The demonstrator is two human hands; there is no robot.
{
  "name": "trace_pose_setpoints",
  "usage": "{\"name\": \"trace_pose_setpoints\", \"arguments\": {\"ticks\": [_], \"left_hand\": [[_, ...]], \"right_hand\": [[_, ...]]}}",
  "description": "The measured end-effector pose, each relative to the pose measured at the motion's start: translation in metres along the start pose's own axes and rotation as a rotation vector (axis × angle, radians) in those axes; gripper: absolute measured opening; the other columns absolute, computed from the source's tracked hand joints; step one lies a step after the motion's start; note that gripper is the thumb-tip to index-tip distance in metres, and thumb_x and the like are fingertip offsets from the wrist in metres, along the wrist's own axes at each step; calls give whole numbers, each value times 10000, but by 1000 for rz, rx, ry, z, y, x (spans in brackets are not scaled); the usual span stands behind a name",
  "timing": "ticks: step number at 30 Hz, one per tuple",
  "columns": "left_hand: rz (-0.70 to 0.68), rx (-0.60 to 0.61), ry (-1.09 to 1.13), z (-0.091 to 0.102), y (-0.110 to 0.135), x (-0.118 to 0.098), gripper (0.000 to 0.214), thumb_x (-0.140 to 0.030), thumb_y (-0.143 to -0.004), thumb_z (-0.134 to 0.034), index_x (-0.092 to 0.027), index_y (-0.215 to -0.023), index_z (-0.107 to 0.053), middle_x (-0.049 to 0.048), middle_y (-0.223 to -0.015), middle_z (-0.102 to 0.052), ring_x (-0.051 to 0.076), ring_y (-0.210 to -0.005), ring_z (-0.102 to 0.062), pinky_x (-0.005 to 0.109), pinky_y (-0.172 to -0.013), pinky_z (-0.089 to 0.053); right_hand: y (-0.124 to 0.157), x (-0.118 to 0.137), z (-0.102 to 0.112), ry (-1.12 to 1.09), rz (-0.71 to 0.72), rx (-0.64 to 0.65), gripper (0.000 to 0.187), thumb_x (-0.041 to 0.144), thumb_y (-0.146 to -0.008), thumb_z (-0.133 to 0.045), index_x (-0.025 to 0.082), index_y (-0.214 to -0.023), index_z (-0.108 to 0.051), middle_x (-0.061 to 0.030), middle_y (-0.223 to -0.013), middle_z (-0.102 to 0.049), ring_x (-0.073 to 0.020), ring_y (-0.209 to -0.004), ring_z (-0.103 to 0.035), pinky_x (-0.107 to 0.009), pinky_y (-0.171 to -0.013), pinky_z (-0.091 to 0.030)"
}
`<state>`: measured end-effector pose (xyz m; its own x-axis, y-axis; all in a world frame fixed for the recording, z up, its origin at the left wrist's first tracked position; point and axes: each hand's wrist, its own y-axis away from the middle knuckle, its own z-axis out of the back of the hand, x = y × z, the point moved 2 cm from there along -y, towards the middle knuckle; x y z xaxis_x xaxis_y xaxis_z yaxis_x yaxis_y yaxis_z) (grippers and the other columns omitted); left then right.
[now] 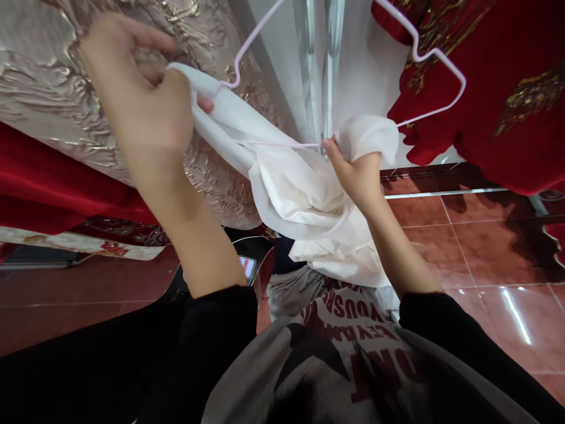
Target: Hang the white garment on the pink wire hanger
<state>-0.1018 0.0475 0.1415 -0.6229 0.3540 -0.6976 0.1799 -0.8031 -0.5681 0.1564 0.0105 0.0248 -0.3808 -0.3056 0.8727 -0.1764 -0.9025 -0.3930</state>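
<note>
A white garment (300, 194) hangs bunched between my two raised hands, draped over a thin pale wire hanger (435, 53). My left hand (141, 100) is closed, pinching one end of the white cloth where the hanger's wire passes. My right hand (357, 171) is closed on the other bunched end of the cloth, its thumb resting on the hanger's lower bar. Both forearms are bare below black sleeves.
A silvery-pink embroidered garment (53, 76) hangs at upper left and a red garment with gold embroidery (507, 106) at upper right. A shiny metal pole (326, 59) stands between them. Below lies a glossy red tiled floor (485, 247).
</note>
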Motion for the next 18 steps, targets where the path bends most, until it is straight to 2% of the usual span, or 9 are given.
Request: {"name": "trace_pose_setpoints", "arguments": {"ticks": [3, 6, 8, 11, 14, 16, 18], "left_hand": [[31, 18, 17, -4, -12, 27, 376, 70, -817, -491, -144, -1064, -678, -69, -675, -530, 57, -571, -625, 175, -507, -416], [130, 34, 85, -18, -19, 36, 339, 108, -841, -484, -121, -1001, -675, -76, -603, -498, 49, -510, -573, 167, -497, -437], [130, 63, 104, -29, -22, 29, 329, 118, -855, -480, -118, -997, -661, -82, -630, -538, 40, -545, -589, 150, -529, -476], [-2, 118, 43, -40, -24, 8, 354, 120, -868, -451, -141, -989, -656, -86, -742, -604, 19, -653, -628, 113, -616, -518], [-105, 180, 1, -43, -23, -11, 340, 86, -846, -470, -158, -987, -659, -82, -753, -597, 27, -656, -647, 106, -591, -511], [-181, 180, 18, -41, -18, -21, 267, 12, -853, -544, -158, -1029, -652, -70, -817, -622, 49, -659, -670, 130, -550, -509], [-296, 126, 14, -38, -8, -32, 211, -86, -900, -610, -160, -1094, -647, -54, -994, -669, 67, -825, -713, 141, -678, -564]], "right_hand": [[-1, -4, 2, 61, 25, 12, 518, 657, -912, -545, 171, -1040, -671, -119, -1107, -707, -228, -1103, -686, -435, -1128, -522], [-4, -10, 2, 96, 34, -9, 568, 687, -907, -527, 160, -1057, -680, -130, -1123, -705, -242, -1115, -685, -448, -1129, -510], [-5, -13, 1, 101, 32, -20, 624, 737, -894, -502, 158, -1048, -680, -133, -1114, -705, -251, -1105, -687, -463, -1121, -509], [-5, -14, 1, 96, 18, -23, 646, 769, -884, -489, 171, -1042, -672, -128, -1120, -704, -251, -1120, -681, -457, -1133, -503], [-4, -13, 1, 84, 5, -11, 564, 697, -900, -537, 171, -1055, -668, -126, -1141, -698, -251, -1151, -673, -449, -1158, -493], [-4, -10, 1, 67, -2, 4, 496, 627, -915, -562, 163, -1056, -665, -124, -1146, -695, -250, -1155, -673, -448, -1160, -497], [-3, -8, 1, 48, -9, 18, 436, 567, -927, -571, 161, -1056, -662, -117, -1155, -691, -241, -1161, -672, -437, -1153, -508]]}}
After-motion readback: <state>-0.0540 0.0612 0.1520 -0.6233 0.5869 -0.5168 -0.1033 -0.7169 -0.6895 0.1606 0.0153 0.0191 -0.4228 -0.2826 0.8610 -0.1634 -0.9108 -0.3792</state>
